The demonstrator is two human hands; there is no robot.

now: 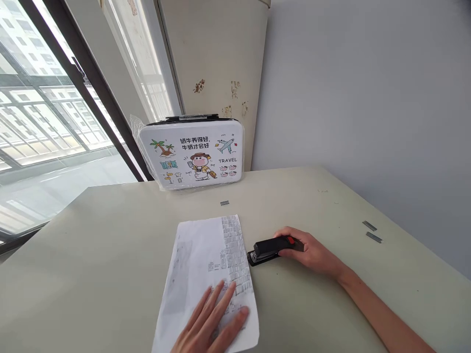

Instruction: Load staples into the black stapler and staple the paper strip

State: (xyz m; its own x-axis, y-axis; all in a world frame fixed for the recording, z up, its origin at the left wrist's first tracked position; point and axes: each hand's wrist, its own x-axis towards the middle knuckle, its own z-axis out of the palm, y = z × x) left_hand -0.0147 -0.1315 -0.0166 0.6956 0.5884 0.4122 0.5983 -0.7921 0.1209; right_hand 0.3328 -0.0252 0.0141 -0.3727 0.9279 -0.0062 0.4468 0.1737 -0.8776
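Observation:
White printed paper (195, 245) lies on the table, its right side covered with rows of staples (235, 250). My left hand (211, 321) rests flat on the lower part of the paper, fingers spread. To the right, my right hand (309, 252) is wrapped round a black stapler (272, 246) with a red mark near its back end. The stapler's front end is at the paper's right edge; whether it touches the sheet I cannot tell.
A white case (193, 157) with cartoon prints, partly in clear plastic, stands at the table's (110, 255) far edge. One staple strip (224, 202) lies beyond the paper. Two more staple strips (373, 237) lie at right. A window (47, 93) is at left.

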